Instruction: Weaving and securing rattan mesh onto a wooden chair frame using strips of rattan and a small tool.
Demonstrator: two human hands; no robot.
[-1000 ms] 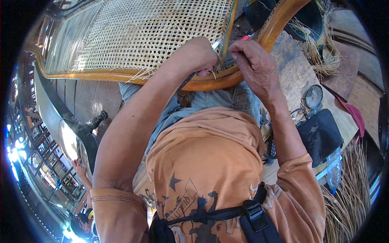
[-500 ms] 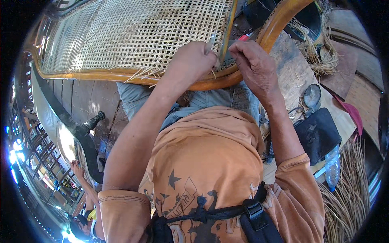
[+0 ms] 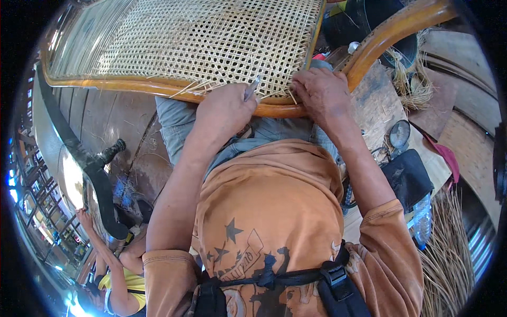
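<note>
A woven cane panel (image 3: 211,42) in a curved, varnished wooden frame (image 3: 132,85) lies across my lap. My left hand (image 3: 224,108) is closed around a slim, pale, pen-like tool (image 3: 252,89); its tip points up over the weave near the frame's near rail. To its right, my right hand (image 3: 323,95) rests at the panel's near right corner, fingers bent and pressed together at the edge of the weave. Whatever those fingertips pinch is hidden. Loose cane ends (image 3: 193,87) stick out over the rail beside my left hand.
On the right, a board (image 3: 377,95) bears a round dish (image 3: 400,134) and a black pouch (image 3: 406,177). A plastic bottle (image 3: 422,222) lies near bundled cane strands (image 3: 449,248). A dark bucket (image 3: 391,26) stands beyond the frame. At lower left, another person (image 3: 119,280) handles another panel.
My left hand and its tool have moved left and down along the rail. My right hand has come down onto the panel's corner. The panel sits further right in view.
</note>
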